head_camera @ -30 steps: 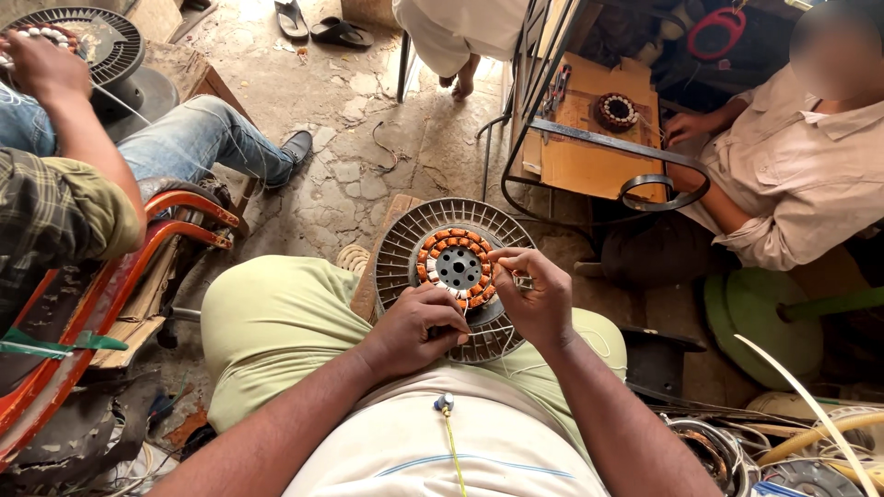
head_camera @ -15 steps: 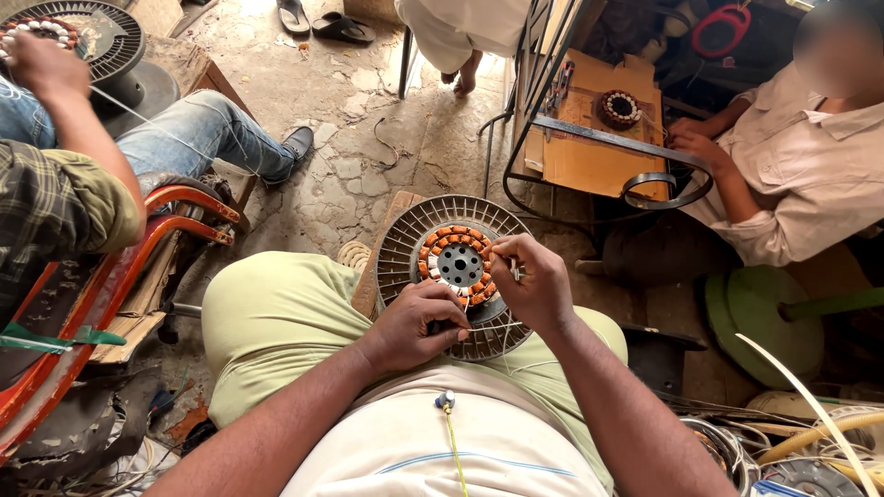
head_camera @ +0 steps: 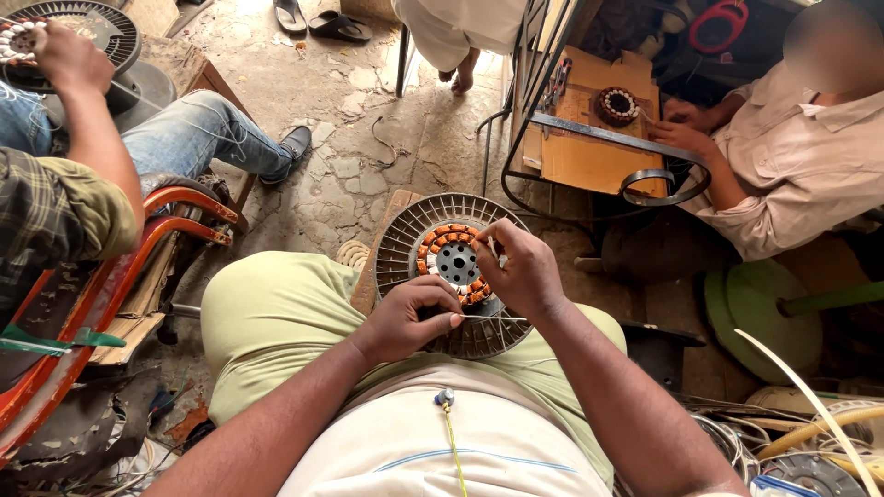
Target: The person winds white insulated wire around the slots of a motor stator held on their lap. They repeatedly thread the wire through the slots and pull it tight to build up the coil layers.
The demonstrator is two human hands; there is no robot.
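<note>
Most copper coils [head_camera: 433,241] sit wound on my stator [head_camera: 453,274]; left hand [head_camera: 405,317] and right hand [head_camera: 520,271] pinch thin wire [head_camera: 493,318], near slots unfinished

three wound stators: lap one [head_camera: 454,262], upper left [head_camera: 20,39], upper right on cardboard [head_camera: 616,104]. two sandals [head_camera: 318,20] up top. three people working, plus one bare foot [head_camera: 463,81].

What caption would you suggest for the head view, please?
Both hands, left and right, work thin wire at a fan motor stator on the lap.
</note>
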